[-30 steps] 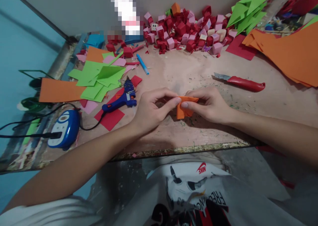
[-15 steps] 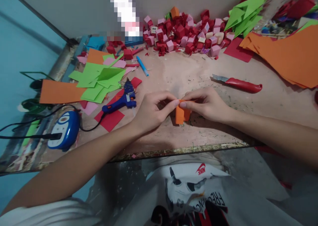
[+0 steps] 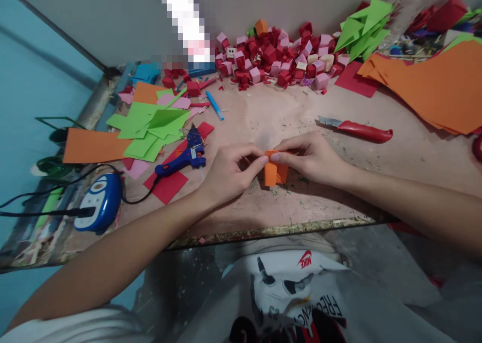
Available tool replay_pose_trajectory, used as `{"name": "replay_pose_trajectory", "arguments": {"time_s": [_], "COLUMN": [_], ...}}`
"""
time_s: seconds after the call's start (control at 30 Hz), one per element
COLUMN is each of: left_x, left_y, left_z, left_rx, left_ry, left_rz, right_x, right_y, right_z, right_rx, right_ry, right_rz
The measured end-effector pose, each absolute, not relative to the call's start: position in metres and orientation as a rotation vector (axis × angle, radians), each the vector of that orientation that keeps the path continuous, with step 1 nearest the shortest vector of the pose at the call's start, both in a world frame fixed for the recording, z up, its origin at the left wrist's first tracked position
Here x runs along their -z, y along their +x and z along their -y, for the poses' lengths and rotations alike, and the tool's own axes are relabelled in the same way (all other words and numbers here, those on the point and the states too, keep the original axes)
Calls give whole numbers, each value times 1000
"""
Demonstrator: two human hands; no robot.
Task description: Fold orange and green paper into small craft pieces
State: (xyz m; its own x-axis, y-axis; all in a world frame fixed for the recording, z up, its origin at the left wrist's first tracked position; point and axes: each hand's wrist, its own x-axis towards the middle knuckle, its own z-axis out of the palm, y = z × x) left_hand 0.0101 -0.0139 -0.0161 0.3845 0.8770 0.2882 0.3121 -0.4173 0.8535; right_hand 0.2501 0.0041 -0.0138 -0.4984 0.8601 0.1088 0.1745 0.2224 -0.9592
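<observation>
A small folded piece of orange paper [image 3: 270,175] is pinched between both my hands, just above the wooden table [image 3: 241,212] near its front edge. My left hand [image 3: 238,169] grips its upper left corner between thumb and fingertips. From the right, my right hand [image 3: 312,157] presses the top edge between thumb and index finger. Two flaps of the paper hang downward below my thumbs. The fingertips hide the top of the fold.
A glue gun [image 3: 181,159] lies on red paper at left, its cord near a blue power socket [image 3: 98,202]. Green sheets [image 3: 154,124] lie behind it. A red-handled knife [image 3: 361,131] rests at right, below orange sheets [image 3: 433,89]. Red and pink paper cubes [image 3: 269,56] are heaped behind.
The view has shifted slightly. Both hands keep their pinch on the orange paper, whose hanging flaps have turned a little and show a wider gap.
</observation>
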Motion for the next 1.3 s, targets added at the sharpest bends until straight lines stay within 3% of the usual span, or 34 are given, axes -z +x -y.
{"name": "replay_pose_trajectory", "arguments": {"time_s": [1.3], "left_x": [10], "left_y": [11], "left_z": [14], "left_rx": [-816], "left_ry": [1854], "left_rz": [-1066], "right_x": [16], "right_y": [250], "right_z": [-14], "right_rx": [-1258], "right_ry": [-1074], "right_rz": [1536]}}
